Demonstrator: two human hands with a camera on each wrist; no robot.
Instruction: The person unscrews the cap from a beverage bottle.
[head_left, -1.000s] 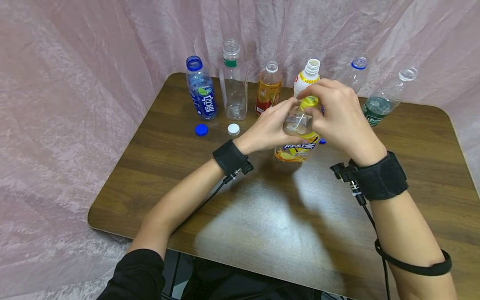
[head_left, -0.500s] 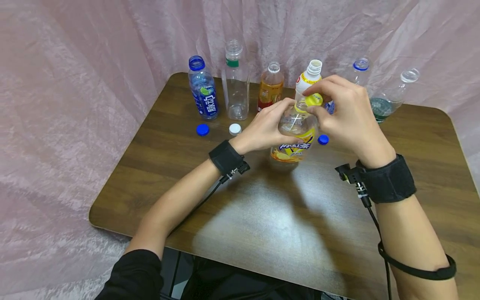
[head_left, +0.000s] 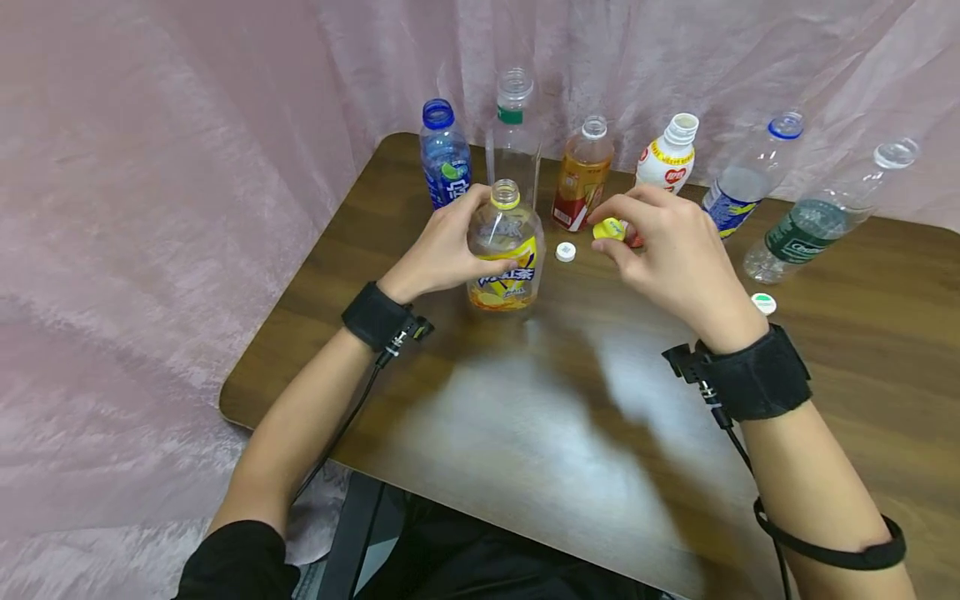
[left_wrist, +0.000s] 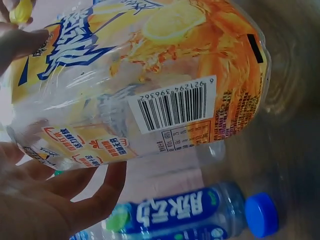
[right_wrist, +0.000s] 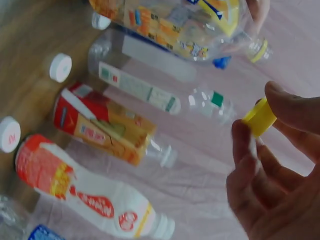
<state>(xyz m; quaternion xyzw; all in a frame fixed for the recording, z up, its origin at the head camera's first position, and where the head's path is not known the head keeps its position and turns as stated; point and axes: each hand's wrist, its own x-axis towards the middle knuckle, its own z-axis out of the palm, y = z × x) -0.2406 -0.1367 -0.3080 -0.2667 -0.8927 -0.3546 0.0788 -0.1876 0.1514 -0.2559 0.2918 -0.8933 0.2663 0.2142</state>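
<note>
My left hand (head_left: pixel 442 250) is wrapped round a clear bottle (head_left: pixel 506 237) with a yellow-and-orange label, thumb across the front. The bottle stands upright and its yellow-ringed mouth is uncapped. Whether its base touches the table is hard to tell. To the right, my right hand (head_left: pixel 667 250) pinches a yellow bottle cap (head_left: pixel 609 228) between thumb and fingertips, in the air apart from the bottle. The right wrist view shows this cap (right_wrist: pixel 260 118) held on its edge. In the left wrist view the bottle's barcode side (left_wrist: pixel 170 107) fills the picture, the fingers behind it.
Uncapped bottles line the table's back: a blue one (head_left: pixel 446 158), a tall clear one (head_left: pixel 513 154), an orange-brown one (head_left: pixel 583 175), a white one (head_left: pixel 667 162) and two clear ones at right. White caps (head_left: pixel 566 252) and a blue cap (left_wrist: pixel 262 215) lie before them.
The yellow cap came off the bottle's mouth in my right hand. My left hand has carried the bottle leftward, away from the cap. The head view has shifted.
</note>
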